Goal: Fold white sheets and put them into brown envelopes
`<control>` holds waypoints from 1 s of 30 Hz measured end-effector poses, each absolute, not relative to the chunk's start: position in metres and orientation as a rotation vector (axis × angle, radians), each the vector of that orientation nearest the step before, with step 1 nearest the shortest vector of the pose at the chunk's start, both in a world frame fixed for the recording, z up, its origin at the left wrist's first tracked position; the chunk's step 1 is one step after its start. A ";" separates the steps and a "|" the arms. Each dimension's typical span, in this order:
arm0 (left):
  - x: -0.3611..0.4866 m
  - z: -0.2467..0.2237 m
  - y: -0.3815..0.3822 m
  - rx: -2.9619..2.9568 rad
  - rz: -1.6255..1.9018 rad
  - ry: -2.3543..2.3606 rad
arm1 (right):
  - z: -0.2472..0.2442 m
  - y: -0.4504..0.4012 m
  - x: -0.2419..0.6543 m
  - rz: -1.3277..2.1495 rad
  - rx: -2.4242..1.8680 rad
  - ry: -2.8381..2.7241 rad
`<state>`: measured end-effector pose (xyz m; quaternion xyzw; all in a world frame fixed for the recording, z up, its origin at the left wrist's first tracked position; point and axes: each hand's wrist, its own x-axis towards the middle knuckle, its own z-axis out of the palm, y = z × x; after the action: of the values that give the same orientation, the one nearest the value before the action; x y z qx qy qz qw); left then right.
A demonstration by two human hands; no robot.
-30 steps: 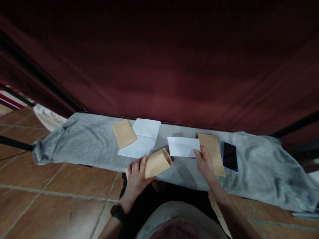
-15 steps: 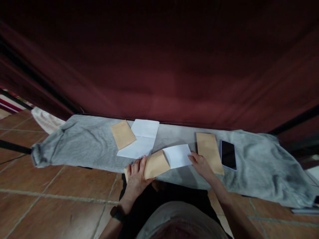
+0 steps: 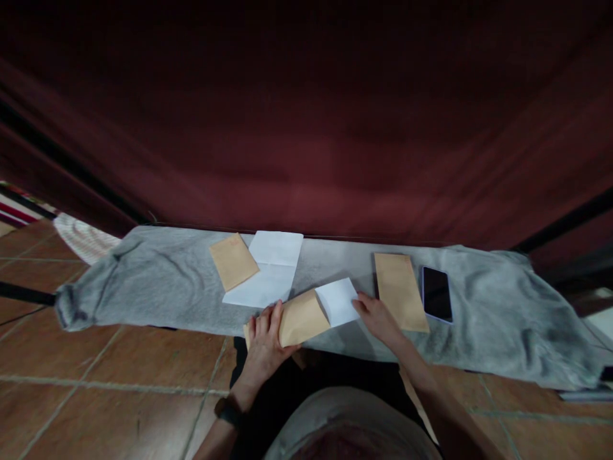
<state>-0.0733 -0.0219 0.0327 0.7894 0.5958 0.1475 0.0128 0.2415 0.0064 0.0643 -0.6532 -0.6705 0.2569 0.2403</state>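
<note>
My left hand (image 3: pixel 265 342) is closed around the left part of a brown paper envelope (image 3: pixel 304 318), fingers on top and thumb along its near edge. Out of the envelope's open right end sticks a folded white sheet (image 3: pixel 339 301), partly inside it. The sheet's right edge is pinched in my right hand (image 3: pixel 378 319). Beyond my left hand lies an unfolded white sheet (image 3: pixel 275 255) with a crease across it. A second brown envelope (image 3: pixel 234 260) rests on that sheet's left side. To the right of my right hand lies another brown envelope (image 3: pixel 401 291).
A phone (image 3: pixel 437 294) with a dark screen lies right of the right-hand envelope. Everything rests on a narrow surface covered with a grey cloth (image 3: pixel 158 281). A dark red fabric (image 3: pixel 306 160) hangs behind it. Below is a tiled floor (image 3: pixel 119 409).
My right hand has moved a little to the left with the white sheet. Less of the sheet now shows outside the envelope. My left hand keeps its hold.
</note>
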 end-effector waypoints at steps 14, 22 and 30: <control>-0.037 0.044 -0.016 2.542 0.495 1.607 | 0.036 0.005 0.188 1.100 -1.548 -1.535; -0.032 0.043 -0.013 2.624 0.493 1.588 | 0.035 0.004 0.195 1.036 -1.527 -1.518; -0.023 0.056 -0.010 2.733 0.500 1.566 | 0.032 0.006 0.196 0.942 -1.511 -1.226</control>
<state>-0.0235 -0.0104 0.0559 0.8566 0.4910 0.1566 -0.0239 0.1956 0.0061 0.0322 -0.6166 -0.5003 0.3846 0.4707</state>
